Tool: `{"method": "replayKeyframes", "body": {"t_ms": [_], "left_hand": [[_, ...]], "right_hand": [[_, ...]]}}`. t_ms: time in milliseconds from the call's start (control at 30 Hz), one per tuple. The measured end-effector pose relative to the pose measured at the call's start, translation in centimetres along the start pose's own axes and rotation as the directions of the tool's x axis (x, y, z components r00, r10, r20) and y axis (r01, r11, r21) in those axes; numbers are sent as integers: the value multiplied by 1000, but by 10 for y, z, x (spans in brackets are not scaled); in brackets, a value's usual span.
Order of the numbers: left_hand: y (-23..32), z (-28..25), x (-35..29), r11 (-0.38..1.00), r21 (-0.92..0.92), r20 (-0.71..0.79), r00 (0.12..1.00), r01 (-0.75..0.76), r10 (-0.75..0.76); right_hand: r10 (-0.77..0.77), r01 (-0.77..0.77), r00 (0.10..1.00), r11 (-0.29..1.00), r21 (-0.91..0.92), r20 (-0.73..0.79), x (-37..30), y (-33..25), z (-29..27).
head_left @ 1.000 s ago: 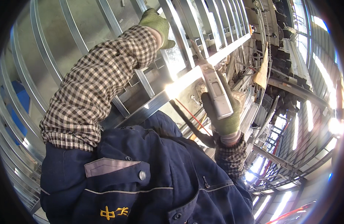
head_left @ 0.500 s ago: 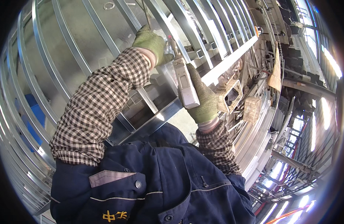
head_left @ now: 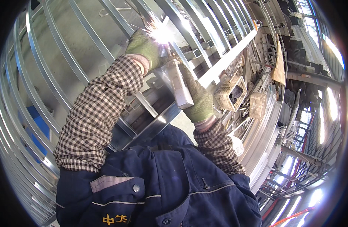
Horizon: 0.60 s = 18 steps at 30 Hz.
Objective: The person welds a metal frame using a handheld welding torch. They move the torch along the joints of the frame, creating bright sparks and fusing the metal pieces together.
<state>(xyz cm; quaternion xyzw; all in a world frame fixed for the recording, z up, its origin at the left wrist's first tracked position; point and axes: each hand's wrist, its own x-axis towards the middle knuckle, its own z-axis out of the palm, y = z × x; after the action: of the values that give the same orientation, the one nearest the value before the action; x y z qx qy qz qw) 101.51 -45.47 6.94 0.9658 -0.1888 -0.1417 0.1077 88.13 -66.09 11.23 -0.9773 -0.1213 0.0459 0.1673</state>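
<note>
My right hand (head_left: 199, 105), in a green work glove, is closed around a white handheld welding gun (head_left: 180, 86). The gun's nozzle points away from me, and a bright weld flash (head_left: 160, 33) with sparks flares at its tip. My left hand (head_left: 143, 48), gloved in green too, is closed over a silver metal bar (head_left: 123, 25) of the frame, just left of the flash. Glare and the gun partly hide its fingers. The frame's near rail (head_left: 153, 126) crosses in front of my body.
Parallel silver bars (head_left: 41, 56) spread left and away above a grey floor. A blue object (head_left: 38, 126) shows beneath them. To the right are a long bright rail (head_left: 228, 56), a cream plastic basket (head_left: 230, 92), another basket (head_left: 258, 106) and stacked metal lengths (head_left: 257, 147).
A bright flash with sparks has appeared at the gun's tip, where only a small red spot showed before. Both hands and the gun have shifted slightly left in the picture.
</note>
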Motion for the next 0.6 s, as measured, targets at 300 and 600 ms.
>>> {"method": "replayKeyframes", "body": {"t_ms": [300, 600], "left_hand": [[5, -10, -5, 1000, 8, 26, 1000, 10, -11], [5, -4, 0, 999, 32, 6, 999, -43, 42]], "right_hand": [[37, -37, 999, 999, 14, 17, -2, 4, 2], [40, -40, 999, 999, 11, 3, -10, 8, 2]]}}
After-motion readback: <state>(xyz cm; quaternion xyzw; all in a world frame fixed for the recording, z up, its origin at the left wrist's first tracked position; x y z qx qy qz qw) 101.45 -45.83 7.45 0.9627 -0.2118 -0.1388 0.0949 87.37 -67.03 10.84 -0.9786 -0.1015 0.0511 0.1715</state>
